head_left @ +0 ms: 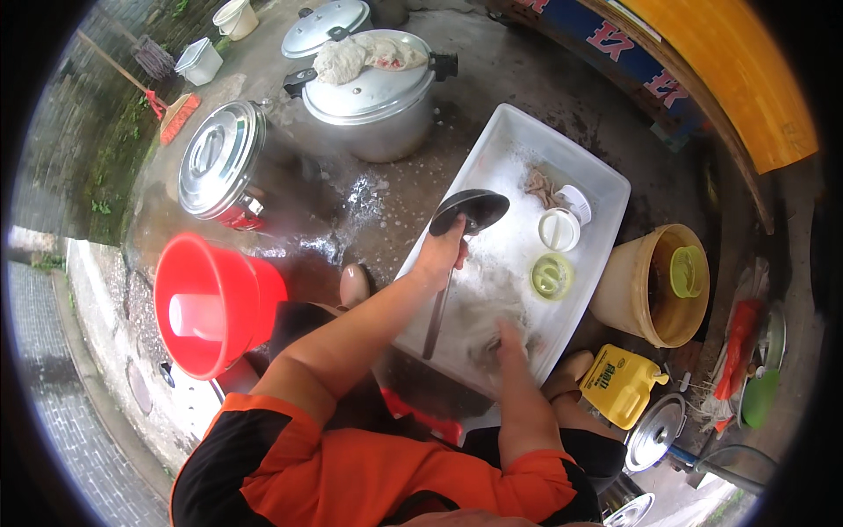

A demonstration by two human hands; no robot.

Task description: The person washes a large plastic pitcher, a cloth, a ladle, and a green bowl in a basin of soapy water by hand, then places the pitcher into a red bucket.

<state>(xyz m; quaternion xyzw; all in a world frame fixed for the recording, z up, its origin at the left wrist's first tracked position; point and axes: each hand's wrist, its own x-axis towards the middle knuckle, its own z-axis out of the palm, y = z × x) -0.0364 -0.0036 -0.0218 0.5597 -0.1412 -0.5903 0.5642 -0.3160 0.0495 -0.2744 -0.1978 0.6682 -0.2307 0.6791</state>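
My left hand (437, 256) is closed around the upper handle of a dark metal ladle (486, 207), close to its bowl. The ladle is raised over a white rectangular tub (599, 180) of sudsy water, its handle slanting down toward me. Low in the tub, my right hand (509, 337) reaches into the suds beside a blurred greyish patch; its fingers are hidden and smeared. A brown cloth (539, 186), a white round container (559, 229), a ribbed white cup (575, 203) and a yellow-green bowl (551, 276) lie along the tub's right side.
Red buckets (268, 294) and a lidded steel pot (215, 158) stand left. Farther back, a large pressure cooker (373, 119) has a pale cloth bundle (356, 60) on its lid. A beige bucket (623, 299) and yellow jug (622, 384) stand right of the tub.
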